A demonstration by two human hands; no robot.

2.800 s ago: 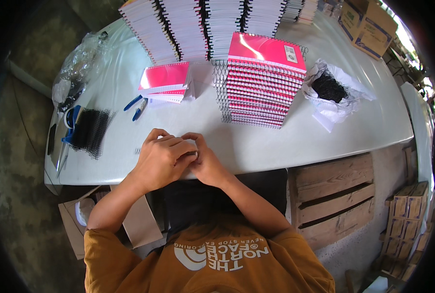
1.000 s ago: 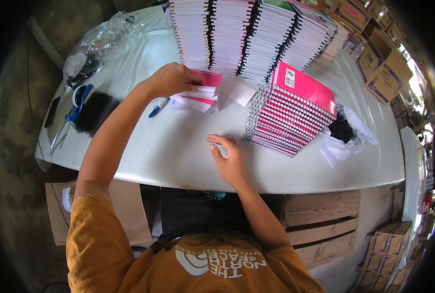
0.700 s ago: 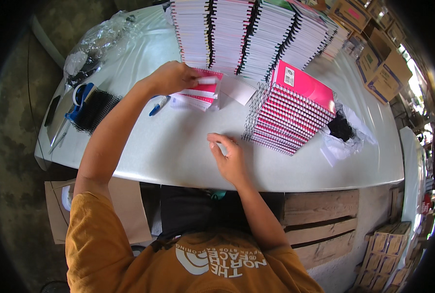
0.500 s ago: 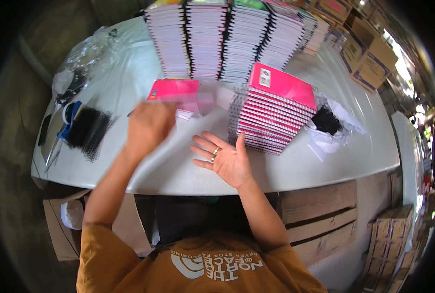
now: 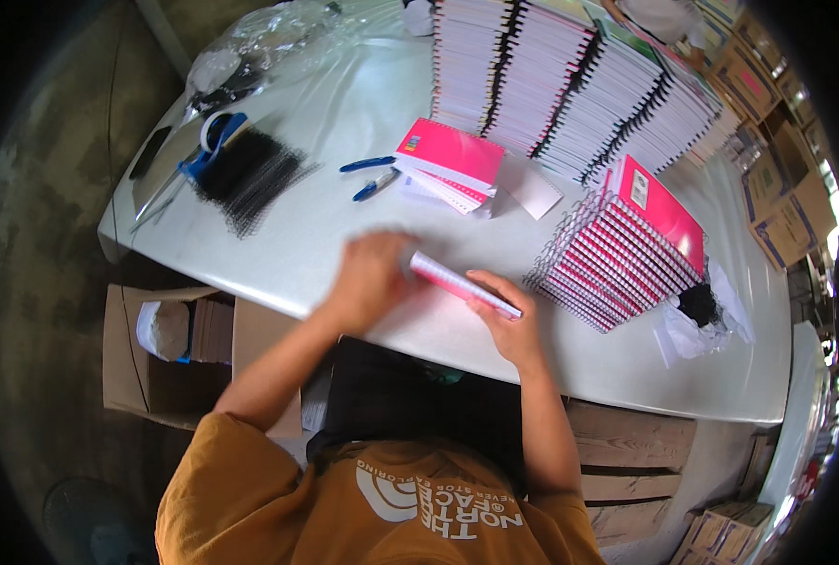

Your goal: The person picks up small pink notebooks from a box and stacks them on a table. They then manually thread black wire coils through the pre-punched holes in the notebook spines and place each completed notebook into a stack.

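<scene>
Both hands (image 5: 438, 301) hold 1 pink notebook (image 5: 464, 285).

notebook (image 5: 464, 286) between hands | stack (image 5: 627, 250) right | pens (image 5: 371, 174) behind

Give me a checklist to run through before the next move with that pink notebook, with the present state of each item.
1. Both hands on the pink notebook: ok, left hand and right hand hold it.
2. Notebook over the table: ok.
3. Left grip steady: cannot tell, blurred.
4. Spiral fitted: cannot tell.
5. Finished pink stack within reach: ok, beside the right hand.
6. Black spirals at hand: ok, far left.
</scene>
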